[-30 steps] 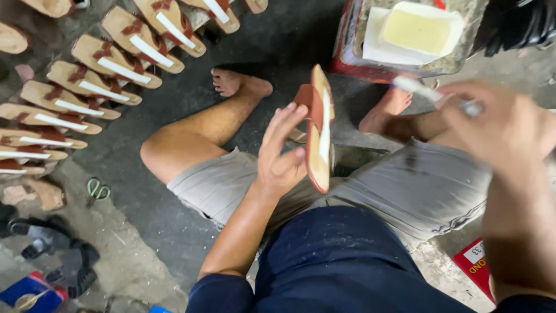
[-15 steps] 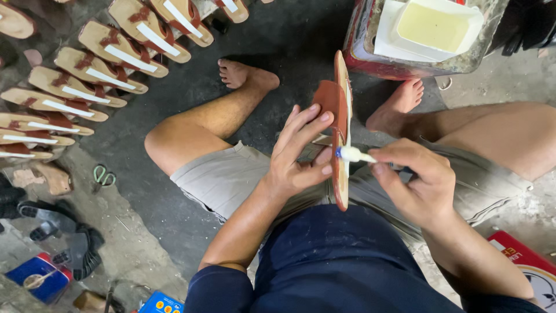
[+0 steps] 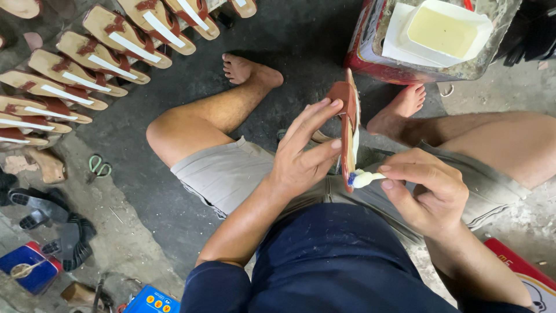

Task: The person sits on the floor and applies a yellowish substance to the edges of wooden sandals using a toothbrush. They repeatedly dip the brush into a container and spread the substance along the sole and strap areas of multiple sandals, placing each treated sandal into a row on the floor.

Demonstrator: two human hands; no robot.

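I sit on the floor with my bare legs spread. My left hand (image 3: 304, 152) holds a brown sandal (image 3: 348, 119) on edge between my knees, fingers spread along its upper side. My right hand (image 3: 425, 191) grips a small glue-smeared brush (image 3: 364, 179) whose blue tip touches the sandal's lower end, on the sole side. A white tub of pale yellow glue (image 3: 443, 30) stands on a red tin (image 3: 370, 55) just beyond my right foot.
Rows of finished brown sandals with white insole strips (image 3: 87, 64) lie at the upper left. Green scissors (image 3: 98, 167) rest on the concrete floor. Dark sandals (image 3: 55, 226) and a blue box (image 3: 29, 268) sit at the lower left. A red packet (image 3: 521, 272) lies at the right.
My right hand came down from the glue tub with the brush and set its tip against the sandal's lower end. My left hand has kept the sandal on edge.
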